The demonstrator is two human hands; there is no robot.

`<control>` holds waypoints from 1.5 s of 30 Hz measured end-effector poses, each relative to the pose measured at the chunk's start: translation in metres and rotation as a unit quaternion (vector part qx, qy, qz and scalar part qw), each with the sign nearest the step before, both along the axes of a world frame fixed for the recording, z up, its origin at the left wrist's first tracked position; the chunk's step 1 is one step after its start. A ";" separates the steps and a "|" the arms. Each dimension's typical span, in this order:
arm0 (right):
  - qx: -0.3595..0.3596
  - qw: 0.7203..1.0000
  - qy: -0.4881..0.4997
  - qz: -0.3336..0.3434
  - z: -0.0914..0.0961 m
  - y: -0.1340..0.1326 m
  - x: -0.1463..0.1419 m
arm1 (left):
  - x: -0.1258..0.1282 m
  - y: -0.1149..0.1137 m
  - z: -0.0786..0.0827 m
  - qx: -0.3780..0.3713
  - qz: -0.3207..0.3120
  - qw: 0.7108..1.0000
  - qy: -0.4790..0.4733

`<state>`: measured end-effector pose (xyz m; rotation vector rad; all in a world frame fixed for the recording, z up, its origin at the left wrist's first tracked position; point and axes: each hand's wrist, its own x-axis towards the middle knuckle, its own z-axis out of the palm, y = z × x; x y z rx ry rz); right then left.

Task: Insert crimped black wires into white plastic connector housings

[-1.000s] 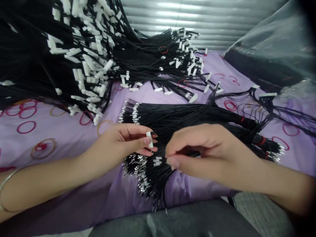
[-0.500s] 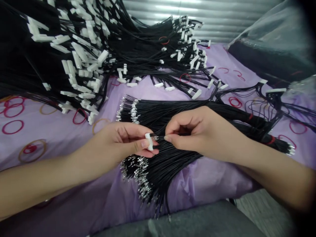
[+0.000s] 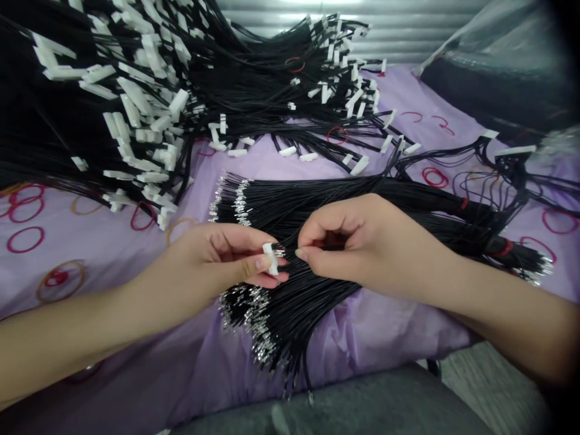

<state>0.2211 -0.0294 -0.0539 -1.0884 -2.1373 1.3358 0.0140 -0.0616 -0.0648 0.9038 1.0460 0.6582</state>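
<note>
My left hand [image 3: 226, 257] pinches a small white plastic connector [image 3: 270, 258] between thumb and fingers. My right hand [image 3: 357, 244] is closed in a pinch on a thin black wire [image 3: 290, 251], whose metal tip meets the connector. Both hands hover over a loose bundle of black wires with metal terminals [image 3: 281, 302] lying on the purple cloth [image 3: 90, 254]. A second bundle of black wires [image 3: 281, 202] lies just behind the hands.
A large heap of black wires fitted with white connectors [image 3: 136, 103] fills the back left. More such wires [image 3: 335, 96] lie at the back centre. A clear plastic bag [image 3: 498, 66] sits at the back right. Red rubber bands [image 3: 435, 177] lie scattered on the cloth.
My right hand rose from the lower wire bundle and brought a wire's tip up to the connector in my left hand. Over the last half second the hands barely moved.
</note>
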 end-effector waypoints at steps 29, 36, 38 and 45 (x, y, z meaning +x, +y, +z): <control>0.034 0.999 -0.018 0.006 0.002 -0.003 0.000 | 0.004 0.000 0.002 0.025 -0.009 0.999 0.040; 0.065 0.998 -0.024 0.015 -0.001 -0.004 0.000 | 0.002 0.000 0.004 0.028 -0.012 0.999 0.045; 0.077 0.996 -0.024 0.024 -0.001 -0.004 0.001 | 0.001 0.000 0.006 0.034 -0.016 0.998 0.048; 0.114 0.993 -0.033 0.027 -0.001 -0.005 0.000 | 0.004 0.001 0.005 0.045 -0.023 0.997 0.053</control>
